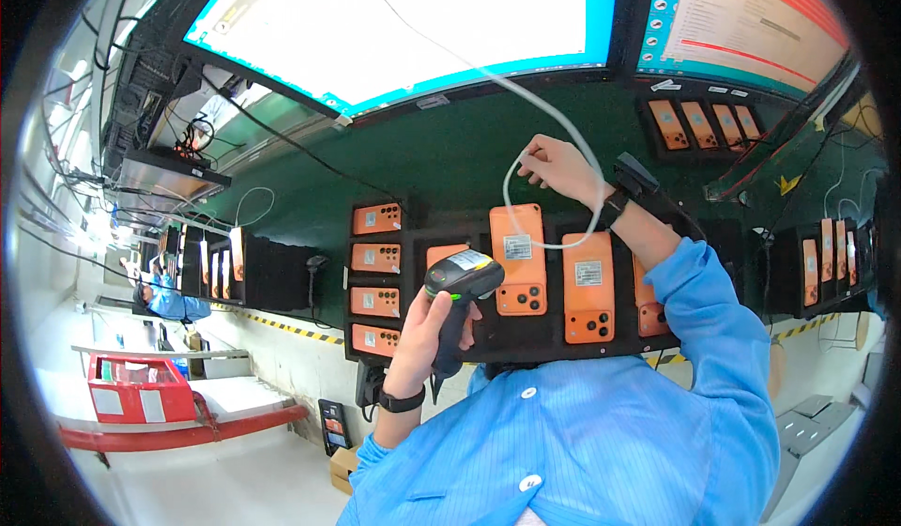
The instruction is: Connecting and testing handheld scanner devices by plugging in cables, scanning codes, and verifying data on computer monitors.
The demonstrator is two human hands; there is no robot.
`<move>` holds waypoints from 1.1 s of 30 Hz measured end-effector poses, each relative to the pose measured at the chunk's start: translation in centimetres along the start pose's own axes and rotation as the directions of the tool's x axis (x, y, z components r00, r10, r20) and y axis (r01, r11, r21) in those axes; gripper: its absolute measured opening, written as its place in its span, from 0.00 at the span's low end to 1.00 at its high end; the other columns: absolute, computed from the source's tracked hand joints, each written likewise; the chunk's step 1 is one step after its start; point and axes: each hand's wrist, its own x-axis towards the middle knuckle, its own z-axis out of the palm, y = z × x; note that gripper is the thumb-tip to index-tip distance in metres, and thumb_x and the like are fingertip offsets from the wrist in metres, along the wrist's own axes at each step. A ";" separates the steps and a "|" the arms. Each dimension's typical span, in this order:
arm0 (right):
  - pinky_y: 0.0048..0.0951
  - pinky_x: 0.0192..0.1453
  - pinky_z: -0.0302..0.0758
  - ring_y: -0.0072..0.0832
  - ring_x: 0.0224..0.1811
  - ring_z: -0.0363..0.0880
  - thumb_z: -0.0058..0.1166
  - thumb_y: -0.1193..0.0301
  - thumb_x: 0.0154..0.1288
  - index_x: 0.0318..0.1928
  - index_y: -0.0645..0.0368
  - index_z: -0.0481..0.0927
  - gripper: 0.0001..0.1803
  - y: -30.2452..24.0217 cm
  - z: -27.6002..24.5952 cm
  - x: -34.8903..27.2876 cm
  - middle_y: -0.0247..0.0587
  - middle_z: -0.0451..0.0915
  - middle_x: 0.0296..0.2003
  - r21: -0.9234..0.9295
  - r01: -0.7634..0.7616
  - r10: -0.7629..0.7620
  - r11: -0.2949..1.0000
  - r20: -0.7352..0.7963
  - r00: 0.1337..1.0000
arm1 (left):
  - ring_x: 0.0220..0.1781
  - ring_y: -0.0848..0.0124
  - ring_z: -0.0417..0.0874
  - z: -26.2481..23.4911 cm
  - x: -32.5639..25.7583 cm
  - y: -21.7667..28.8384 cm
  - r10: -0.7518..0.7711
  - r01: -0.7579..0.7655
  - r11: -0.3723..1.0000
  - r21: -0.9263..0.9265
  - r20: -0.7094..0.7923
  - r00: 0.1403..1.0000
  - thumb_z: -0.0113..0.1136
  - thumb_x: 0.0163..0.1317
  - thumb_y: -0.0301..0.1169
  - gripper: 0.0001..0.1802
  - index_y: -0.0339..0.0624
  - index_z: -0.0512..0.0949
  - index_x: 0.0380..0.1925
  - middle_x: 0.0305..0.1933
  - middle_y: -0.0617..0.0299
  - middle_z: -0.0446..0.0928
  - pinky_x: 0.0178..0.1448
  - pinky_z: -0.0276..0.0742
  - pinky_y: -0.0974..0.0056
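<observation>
Hiding much of an orange phone [438,253]: a scanner [457,289].

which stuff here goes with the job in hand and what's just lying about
Seemingly part of the job:
handheld scanner, gripped in the left hand
white cable, apparently pinched in the right hand
orange phones in front

Probably just lying about:
red box, lower left
cardboard box, near the bottom edge
</observation>
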 end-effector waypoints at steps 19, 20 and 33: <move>0.25 0.30 0.75 0.22 0.26 0.80 0.55 0.66 0.72 0.35 0.63 0.76 0.12 -2.5 0.3 -2.1 0.38 0.81 0.26 0.066 -0.114 0.105 0.991 0.125 0.987 | 0.39 0.70 0.83 -16.8 2.4 -13.6 0.069 0.258 0.779 0.571 -0.487 0.870 0.57 0.70 0.45 0.23 0.33 0.74 0.47 0.37 0.56 0.81 0.42 0.77 0.62; 0.24 0.31 0.77 0.23 0.27 0.81 0.54 0.66 0.73 0.37 0.63 0.75 0.11 -2.5 -0.1 -2.0 0.39 0.82 0.27 0.163 -0.164 0.145 0.973 0.122 0.982 | 0.40 0.71 0.83 -17.5 4.3 -17.0 0.080 0.176 0.864 0.471 -0.474 0.877 0.57 0.71 0.45 0.22 0.33 0.74 0.47 0.37 0.56 0.81 0.42 0.77 0.63; 0.24 0.27 0.72 0.20 0.23 0.78 0.57 0.61 0.71 0.31 0.63 0.78 0.17 -1.8 0.0 -2.1 0.36 0.81 0.24 -0.044 -0.162 0.167 0.986 0.213 0.963 | 0.44 0.71 0.81 -10.0 7.1 -6.8 0.499 -0.109 0.793 0.600 -0.537 0.680 0.57 0.70 0.33 0.11 0.36 0.78 0.44 0.44 0.58 0.81 0.47 0.75 0.66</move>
